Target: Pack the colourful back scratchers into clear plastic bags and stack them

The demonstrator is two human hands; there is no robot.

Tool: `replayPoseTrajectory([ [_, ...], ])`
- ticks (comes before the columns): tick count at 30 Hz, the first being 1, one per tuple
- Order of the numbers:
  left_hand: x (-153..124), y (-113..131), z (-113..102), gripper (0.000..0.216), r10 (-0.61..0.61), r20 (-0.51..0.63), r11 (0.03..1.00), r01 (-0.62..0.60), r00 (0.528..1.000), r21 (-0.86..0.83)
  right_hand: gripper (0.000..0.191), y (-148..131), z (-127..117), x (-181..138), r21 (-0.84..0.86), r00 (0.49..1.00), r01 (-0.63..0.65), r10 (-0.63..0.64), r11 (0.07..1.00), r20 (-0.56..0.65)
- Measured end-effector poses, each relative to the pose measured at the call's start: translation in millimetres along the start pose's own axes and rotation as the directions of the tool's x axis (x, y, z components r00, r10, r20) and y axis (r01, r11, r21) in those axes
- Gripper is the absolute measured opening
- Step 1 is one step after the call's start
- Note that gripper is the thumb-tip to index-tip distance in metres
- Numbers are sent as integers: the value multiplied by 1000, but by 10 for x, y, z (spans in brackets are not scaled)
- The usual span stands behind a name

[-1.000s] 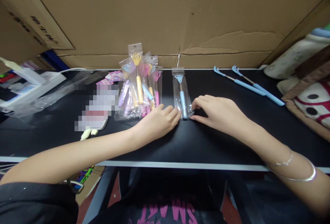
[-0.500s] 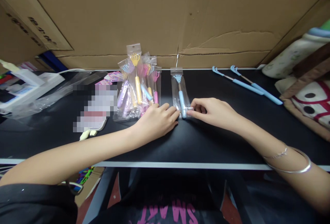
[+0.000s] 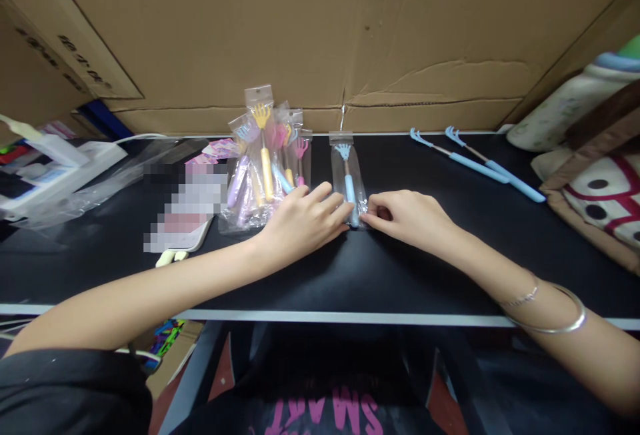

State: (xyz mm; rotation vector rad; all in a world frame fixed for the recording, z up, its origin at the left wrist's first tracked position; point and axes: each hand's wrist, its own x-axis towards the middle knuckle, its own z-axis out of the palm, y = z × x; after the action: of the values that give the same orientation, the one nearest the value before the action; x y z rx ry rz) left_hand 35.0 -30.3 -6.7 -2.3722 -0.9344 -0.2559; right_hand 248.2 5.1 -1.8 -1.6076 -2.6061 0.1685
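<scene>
A light-blue back scratcher (image 3: 350,188) lies in a clear plastic bag (image 3: 340,178), claw end away from me. My left hand (image 3: 311,220) is at the bag's lower left, its fingers bent together over the edge and the fingertips reaching the handle's end. At the lower right corner, my right hand (image 3: 407,213) pinches the bag's edge between thumb and forefinger. Just beyond my left hand is a pile of bagged back scratchers (image 3: 266,161) in yellow, purple, pink and blue, partly covered by that hand.
Two unbagged blue back scratchers (image 3: 480,168) lie at the right, by a fabric bag (image 3: 595,201) and a pale bottle (image 3: 550,105). At the left are a phone (image 3: 193,215), pink cards (image 3: 220,149) and a white power strip (image 3: 95,167). Cardboard (image 3: 300,28) walls the back.
My left hand has shifted slightly up and right, its fingers now further over the bag's lower end. My right hand stays at the corner. The bagged scratcher has hardly moved.
</scene>
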Motion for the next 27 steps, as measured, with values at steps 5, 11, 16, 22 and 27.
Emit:
replayPoseTrajectory([
  [5, 22, 27, 63, 19, 79, -59, 997, -78, 995, 7, 25, -22, -4, -1, -21, 1000, 1, -1, 1000, 2],
  [11, 73, 53, 118, 16, 96, -44, 995, -96, 994, -7, 23, -37, -27, 6, -28, 1000, 8, -7, 1000, 7],
  [16, 189, 101, 79, 17, 55, 51, 998, -53, 997, -39, 25, -21, -21, -5, -15, 1000, 31, -31, 999, 0],
  [22, 260, 77, 63, 15, -11, 128, 989, 30, 992, -148, 21, 62, -14, 16, 99, 1000, 18, -17, 995, -11],
  [27, 212, 4, 103, 17, -98, 146, 963, 131, 984, -237, 21, 136, -51, 60, 443, 997, 63, -39, 894, -63],
])
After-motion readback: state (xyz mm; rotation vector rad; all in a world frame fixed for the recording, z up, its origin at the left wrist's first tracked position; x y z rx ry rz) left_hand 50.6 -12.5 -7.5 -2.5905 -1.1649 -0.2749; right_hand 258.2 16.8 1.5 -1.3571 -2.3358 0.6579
